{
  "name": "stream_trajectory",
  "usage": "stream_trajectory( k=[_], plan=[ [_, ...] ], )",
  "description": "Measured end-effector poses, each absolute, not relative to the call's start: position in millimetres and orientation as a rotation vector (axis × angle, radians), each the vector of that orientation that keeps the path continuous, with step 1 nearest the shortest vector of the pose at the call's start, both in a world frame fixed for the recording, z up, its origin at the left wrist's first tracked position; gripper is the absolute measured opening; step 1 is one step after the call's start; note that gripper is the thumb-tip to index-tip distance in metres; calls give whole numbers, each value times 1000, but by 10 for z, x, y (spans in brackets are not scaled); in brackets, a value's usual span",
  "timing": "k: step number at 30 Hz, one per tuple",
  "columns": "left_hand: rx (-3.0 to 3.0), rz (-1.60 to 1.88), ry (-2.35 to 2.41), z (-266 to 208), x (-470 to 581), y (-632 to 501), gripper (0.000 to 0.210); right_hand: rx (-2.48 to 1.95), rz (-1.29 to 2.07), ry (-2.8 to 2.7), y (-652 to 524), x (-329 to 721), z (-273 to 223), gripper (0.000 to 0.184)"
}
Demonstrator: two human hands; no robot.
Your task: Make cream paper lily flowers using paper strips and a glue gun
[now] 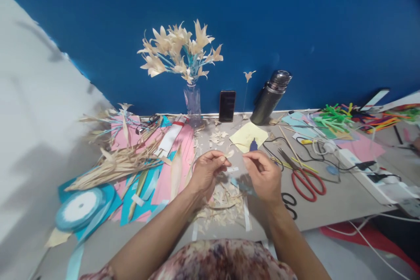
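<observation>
My left hand (210, 170) is closed in a pinch over the middle of the table. At its fingertips is a small pale curled piece (230, 154), which looks like a dried husk petal. My right hand (264, 177) faces it a short way off, thumb and fingers pressed together; whatever they hold is too small to make out. Just beyond the right fingers shows the dark blue pointed top of a bottle (253, 144), its lower part hidden by the hand. Beneath both hands lie pale husk scraps (223, 203).
A clear vase (193, 100) of husk flowers, a phone (227, 106) and a dark flask (271, 98) stand along the blue wall. Left are dried husks (114, 168) and a ribbon roll (78, 210). Red-handled scissors (306, 181), cables and a power strip (364, 177) lie right.
</observation>
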State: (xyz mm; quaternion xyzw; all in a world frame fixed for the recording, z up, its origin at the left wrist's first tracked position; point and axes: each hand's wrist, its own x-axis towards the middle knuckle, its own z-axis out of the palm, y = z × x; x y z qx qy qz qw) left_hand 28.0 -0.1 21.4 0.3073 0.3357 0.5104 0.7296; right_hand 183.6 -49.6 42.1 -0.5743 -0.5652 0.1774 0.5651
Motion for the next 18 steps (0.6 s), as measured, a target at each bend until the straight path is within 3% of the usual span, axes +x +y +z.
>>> stream_trajectory(
  k=[10, 18],
  plan=[
    [626, 949, 634, 227, 271, -2, 23, -1487, 641, -1297, -551, 1863, 370, 21],
    [628, 1104, 659, 503, -97, 206, 35, -1634, 495, -1545, -510, 2301, 500, 20]
  ],
)
